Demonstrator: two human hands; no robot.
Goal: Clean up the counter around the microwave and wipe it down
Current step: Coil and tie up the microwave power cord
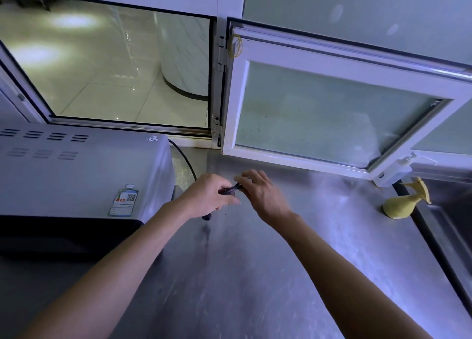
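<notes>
Both forearms reach in from the bottom edge and meet over the steel table [255, 275], just right of the microwave [76, 175]. I see my left hand [207, 197] with its grip curled round a dark cord [231, 188]; a dark end pokes out below that fist, just above the table. My right hand [260, 190] pinches the same cord from the other side, fingers bent over it, so both grips are grasping the cord. More of the cord arcs up behind the microwave's right rear corner. The microwave sits at the table's left, a label on its top near the front edge. Well to the right, near the sink [454, 226], a yellow spray bottle [406, 201] lies tipped on the table. Behind, a white-framed window [332, 109] stands swung open over the table.
</notes>
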